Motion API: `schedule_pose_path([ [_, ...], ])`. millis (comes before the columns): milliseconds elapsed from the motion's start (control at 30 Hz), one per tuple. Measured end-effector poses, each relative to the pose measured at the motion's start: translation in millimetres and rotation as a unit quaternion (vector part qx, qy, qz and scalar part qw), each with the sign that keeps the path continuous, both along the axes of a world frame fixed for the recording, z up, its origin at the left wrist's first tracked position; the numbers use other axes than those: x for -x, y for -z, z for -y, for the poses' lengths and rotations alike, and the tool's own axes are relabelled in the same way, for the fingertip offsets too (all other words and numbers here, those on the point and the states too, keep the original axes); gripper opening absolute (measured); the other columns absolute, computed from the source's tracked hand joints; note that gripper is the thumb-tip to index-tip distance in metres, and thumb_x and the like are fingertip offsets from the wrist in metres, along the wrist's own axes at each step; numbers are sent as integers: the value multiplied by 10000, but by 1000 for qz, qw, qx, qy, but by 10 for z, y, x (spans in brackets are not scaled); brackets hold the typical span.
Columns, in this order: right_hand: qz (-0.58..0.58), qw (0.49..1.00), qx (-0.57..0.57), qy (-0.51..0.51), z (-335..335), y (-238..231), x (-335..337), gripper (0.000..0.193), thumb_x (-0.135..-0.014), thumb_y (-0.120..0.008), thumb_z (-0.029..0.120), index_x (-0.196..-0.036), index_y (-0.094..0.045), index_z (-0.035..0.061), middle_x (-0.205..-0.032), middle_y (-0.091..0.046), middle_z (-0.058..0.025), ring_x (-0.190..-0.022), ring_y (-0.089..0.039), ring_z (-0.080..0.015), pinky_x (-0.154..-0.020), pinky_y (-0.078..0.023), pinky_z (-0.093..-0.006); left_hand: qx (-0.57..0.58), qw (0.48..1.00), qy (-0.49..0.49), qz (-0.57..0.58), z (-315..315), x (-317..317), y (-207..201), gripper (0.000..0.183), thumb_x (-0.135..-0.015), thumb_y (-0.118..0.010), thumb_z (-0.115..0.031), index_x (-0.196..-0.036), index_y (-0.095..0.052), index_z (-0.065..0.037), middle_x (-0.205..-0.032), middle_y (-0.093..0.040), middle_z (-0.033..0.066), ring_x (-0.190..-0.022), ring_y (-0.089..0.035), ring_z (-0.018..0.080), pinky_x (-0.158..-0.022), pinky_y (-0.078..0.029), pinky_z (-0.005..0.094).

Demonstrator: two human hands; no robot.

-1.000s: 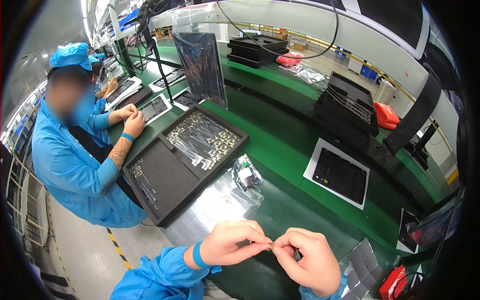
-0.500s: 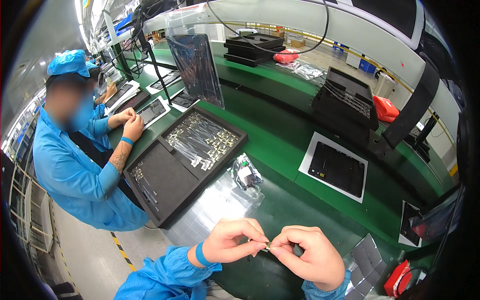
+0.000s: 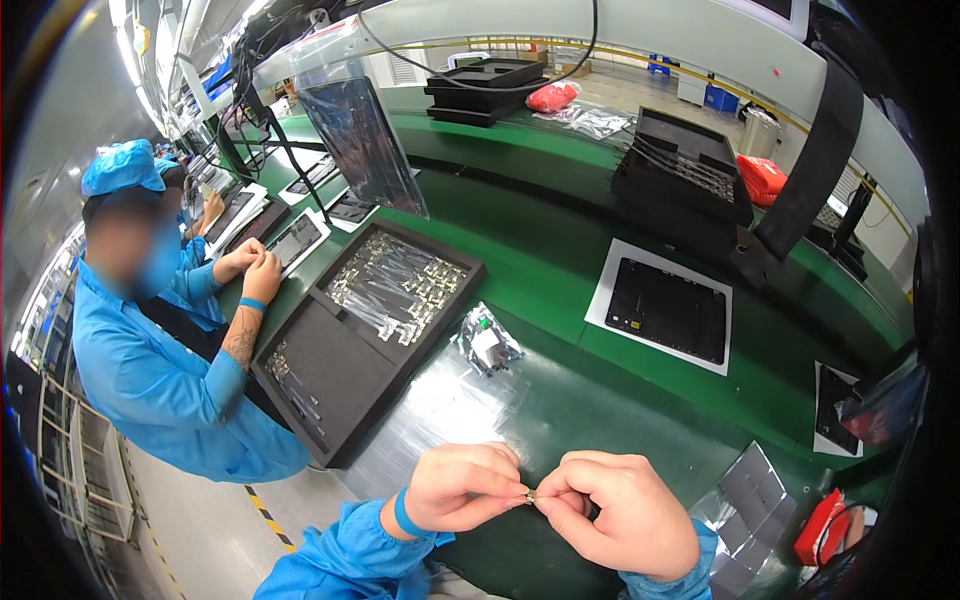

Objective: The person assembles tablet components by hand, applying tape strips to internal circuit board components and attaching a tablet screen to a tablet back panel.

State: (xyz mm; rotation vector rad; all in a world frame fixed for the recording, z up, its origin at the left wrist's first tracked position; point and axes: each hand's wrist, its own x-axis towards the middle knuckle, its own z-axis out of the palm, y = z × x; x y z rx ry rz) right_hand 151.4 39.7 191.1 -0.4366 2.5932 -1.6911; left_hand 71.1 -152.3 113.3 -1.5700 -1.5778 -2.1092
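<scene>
In front of me, my left hand (image 3: 458, 488) and my right hand (image 3: 622, 512) meet with their fingertips almost touching. Both are closed in a pinch on a tiny gold-coloured electronic part (image 3: 530, 496). Most of it is hidden by the fingers, so its exact kind does not show. Beyond my left hand lies a clear plastic bag (image 3: 488, 345) with small dark pieces inside. Further left, a black foam tray (image 3: 345, 365) holds several thin flex cables (image 3: 385, 285) with gold ends.
A dark tablet-like panel (image 3: 668, 308) rests on a white sheet across the green bench. Silver sheet squares (image 3: 750, 515) and a red object (image 3: 822, 525) lie right of my hand. Black trays (image 3: 685, 175) stand behind. A co-worker in blue (image 3: 165, 350) works at the left.
The whole view has shifted slightly, with the bench things sitting a little higher and further left. Both hands keep their pinch on the small part, which has turned slightly between the fingertips.
</scene>
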Motion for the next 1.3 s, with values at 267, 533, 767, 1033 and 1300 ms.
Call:
schedule_pose_path([
  [267, -39, 998, -39, 11, 14, -24, -57, 45, -820, -697, 1, -822, -653, 5, -668, -574, -58, -521, -555, -161, -484, -429, -287, 28, 997, -5, -73, 10, 4, -125, 151, -804, -728, 106, -921, -645, 57, -760, -668, 165, -618, -638, 290, -608, -540, 413],
  [533, 28, 995, 54, -77, -125, 137, 89, 27, -854, -680, 18, -848, -664, -4, -694, -603, -47, -574, -545, -122, -524, -424, -275, 11, 999, 29, 35, -3, -45, -62, 152, -824, -713, 105, -948, -652, 41, -797, -668, 140, -659, -644, 259, -663, -530, 380],
  [767, 77, 989, 90, -89, -92, 247, 223, 50, -859, -671, 22, -831, -657, -17, -693, -600, -46, -613, -526, -102, -556, -404, -265, 64, 993, -18, 94, 83, -88, -11, 75, -859, -660, 115, -913, -641, 65, -781, -676, 165, -643, -646, 228, -635, -532, 383],
  [1033, 110, 986, 122, -11, -22, 274, 264, 65, -807, -706, -13, -853, -660, -5, -831, -614, -24, -682, -527, -43, -592, -378, -203, 104, 973, 30, 205, 81, 6, 58, 71, -897, -677, 38, -964, -658, 25, -905, -683, 129, -715, -667, 160, -617, -519, 290],
  [1300, -54, 977, 111, 176, -352, 363, 311, 155, -855, -627, 7, -1006, -600, -14, -959, -633, -114, -674, -575, -96, -640, -469, -228, -77, 886, -283, 358, 1203, 1405, 190, 148, -918, -694, -84, -1031, -623, -22, -895, -698, 66, -702, -598, 74, -581, -463, 198],
])
